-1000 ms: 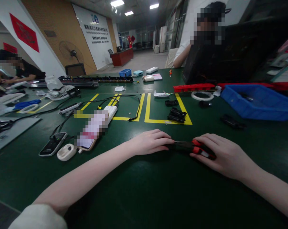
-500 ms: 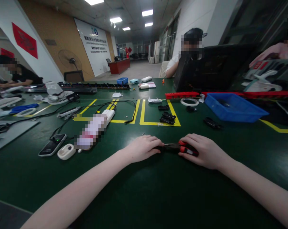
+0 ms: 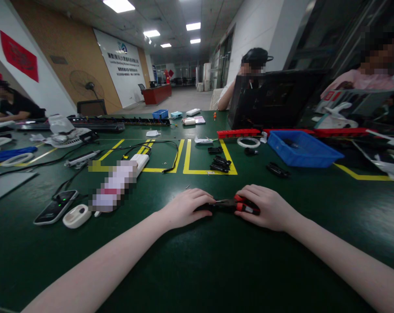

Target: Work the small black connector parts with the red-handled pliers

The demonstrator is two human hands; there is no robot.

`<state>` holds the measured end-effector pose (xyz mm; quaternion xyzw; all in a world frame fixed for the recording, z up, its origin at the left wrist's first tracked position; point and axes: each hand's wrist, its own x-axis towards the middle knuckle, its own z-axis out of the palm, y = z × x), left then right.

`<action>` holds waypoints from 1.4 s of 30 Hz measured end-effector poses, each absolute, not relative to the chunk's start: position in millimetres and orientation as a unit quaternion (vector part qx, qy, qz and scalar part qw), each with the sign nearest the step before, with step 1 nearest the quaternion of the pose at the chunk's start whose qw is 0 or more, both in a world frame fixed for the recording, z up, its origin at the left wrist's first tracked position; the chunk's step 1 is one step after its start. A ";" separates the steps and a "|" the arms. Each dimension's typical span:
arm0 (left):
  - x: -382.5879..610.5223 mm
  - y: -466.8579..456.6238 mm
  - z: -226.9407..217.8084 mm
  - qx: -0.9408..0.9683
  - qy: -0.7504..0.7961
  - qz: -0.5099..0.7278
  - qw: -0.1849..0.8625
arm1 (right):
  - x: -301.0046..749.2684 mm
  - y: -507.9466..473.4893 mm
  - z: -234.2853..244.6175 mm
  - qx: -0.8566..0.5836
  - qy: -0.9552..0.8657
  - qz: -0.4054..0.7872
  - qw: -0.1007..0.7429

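Note:
Red-and-black handled pliers (image 3: 245, 205) lie in the grip of my right hand (image 3: 268, 205), their dark jaws pointing left. My left hand (image 3: 188, 208) is closed at the jaw tips, thumb and fingers pinched together. What it pinches is small and mostly hidden by the fingers; I cannot make out its kind. Just beyond both hands, several black plastic parts (image 3: 220, 164) lie inside a yellow taped square (image 3: 210, 172). Another black part (image 3: 277, 169) rests to the right of them. A tiny metal piece (image 3: 187, 187) lies behind my left hand.
A blue bin (image 3: 304, 150) stands at the right, before a red rail (image 3: 239, 133). On the left are a phone (image 3: 115, 187), a black device with a green light (image 3: 56, 208), a white case (image 3: 77, 216) and cables (image 3: 175, 158). A person (image 3: 227, 93) sits across the green table.
The view has turned slightly to the right, so most things appear shifted left. Both hands stay together at the pliers, with little change in their grip.

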<state>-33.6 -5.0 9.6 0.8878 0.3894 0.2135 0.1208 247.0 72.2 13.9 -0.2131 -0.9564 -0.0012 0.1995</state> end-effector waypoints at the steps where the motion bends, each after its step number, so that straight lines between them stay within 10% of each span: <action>1: -33.4 -5.3 10.3 0.888 0.389 0.212 0.125 | 247.0 72.2 13.9 -0.211 -0.957 -0.002 0.201; 42: -34.5 -3.6 7.1 0.882 0.396 0.218 0.131 | 248.9 71.7 10.7 -0.202 -0.947 -0.093 0.232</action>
